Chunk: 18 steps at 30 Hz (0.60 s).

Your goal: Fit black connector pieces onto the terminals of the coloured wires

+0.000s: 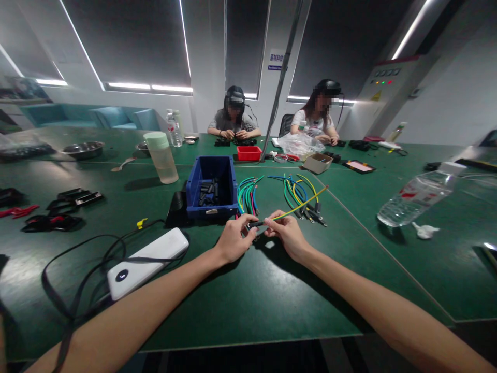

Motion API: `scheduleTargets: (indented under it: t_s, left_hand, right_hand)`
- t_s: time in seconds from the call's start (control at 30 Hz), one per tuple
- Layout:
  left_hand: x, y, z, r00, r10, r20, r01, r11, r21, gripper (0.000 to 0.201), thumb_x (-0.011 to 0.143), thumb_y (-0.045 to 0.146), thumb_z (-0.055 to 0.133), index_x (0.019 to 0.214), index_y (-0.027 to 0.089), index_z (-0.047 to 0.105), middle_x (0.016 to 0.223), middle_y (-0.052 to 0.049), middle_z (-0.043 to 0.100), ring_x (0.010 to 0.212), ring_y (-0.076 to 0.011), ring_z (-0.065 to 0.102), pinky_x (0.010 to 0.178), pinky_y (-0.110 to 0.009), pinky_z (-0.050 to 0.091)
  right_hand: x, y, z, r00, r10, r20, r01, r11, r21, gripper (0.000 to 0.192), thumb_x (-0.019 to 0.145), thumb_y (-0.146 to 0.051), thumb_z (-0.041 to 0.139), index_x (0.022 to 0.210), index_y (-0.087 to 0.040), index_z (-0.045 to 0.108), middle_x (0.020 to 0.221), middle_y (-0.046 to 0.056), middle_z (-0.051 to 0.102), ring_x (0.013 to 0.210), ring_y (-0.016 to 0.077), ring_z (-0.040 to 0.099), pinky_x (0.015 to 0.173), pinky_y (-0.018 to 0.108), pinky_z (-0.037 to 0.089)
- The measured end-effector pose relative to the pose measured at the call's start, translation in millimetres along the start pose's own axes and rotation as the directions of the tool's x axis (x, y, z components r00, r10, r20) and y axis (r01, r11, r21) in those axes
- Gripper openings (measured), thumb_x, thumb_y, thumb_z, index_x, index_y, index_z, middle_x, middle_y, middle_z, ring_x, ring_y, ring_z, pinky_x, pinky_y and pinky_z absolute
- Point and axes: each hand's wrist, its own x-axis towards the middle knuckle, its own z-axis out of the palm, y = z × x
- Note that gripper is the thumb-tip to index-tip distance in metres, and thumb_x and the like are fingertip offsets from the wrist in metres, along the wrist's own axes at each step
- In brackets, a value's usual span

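Note:
Between the fingers of my left hand [235, 239] is a black sleeve [256, 224] at the end of a yellow-green wire [301, 206]. My right hand [288, 235] pinches that wire just beside the sleeve; its free end points up to the right. Just behind my left hand lies a bundle of green, blue and red wires [246, 194]. Beyond my right hand, several wires with black sleeves and metal lugs [306, 199] are spread on the table. A blue bin [212, 211] with loose black sleeves [208, 192] stands behind and left of my left hand.
A white power bank [149, 264] with a black cable lies on the green table [248, 305] at left. A tumbler [161, 158] stands behind it; a water bottle [421, 194] is at right. Two people [234, 116] sit across, near a red tray [249, 153].

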Motion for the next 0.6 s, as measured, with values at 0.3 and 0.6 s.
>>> scheduleTargets:
  t_s: [0.3,0.6]
  left_hand:
    - [-0.5,1.1,-0.8,1.0,0.012,0.015,-0.012,1.0,-0.006,0.026,0.083,0.026,0.054,0.106,0.014,0.06,0.073,-0.003,0.066,0.06,-0.0121,0.061,0.057,-0.022,0.047]
    - [-0.5,0.7,-0.9,1.0,0.02,0.017,-0.02,1.0,-0.004,0.026,0.083,0.026,0.054,0.106,0.015,0.06,0.076,-0.003,0.066,0.063,-0.013,0.062,0.058,-0.022,0.048]
  right_hand:
    - [0.1,1.1,0.1,1.0,-0.018,0.007,0.018,0.999,-0.029,0.032,0.064,-0.042,0.077,0.074,-0.018,0.059,0.058,-0.001,0.062,0.053,0.0116,0.059,0.053,0.023,0.046]
    - [-0.4,0.0,0.3,1.0,-0.001,0.009,0.001,1.0,-0.029,0.031,0.064,-0.04,0.077,0.074,-0.018,0.059,0.058,-0.001,0.062,0.053,0.0124,0.06,0.054,0.024,0.047]
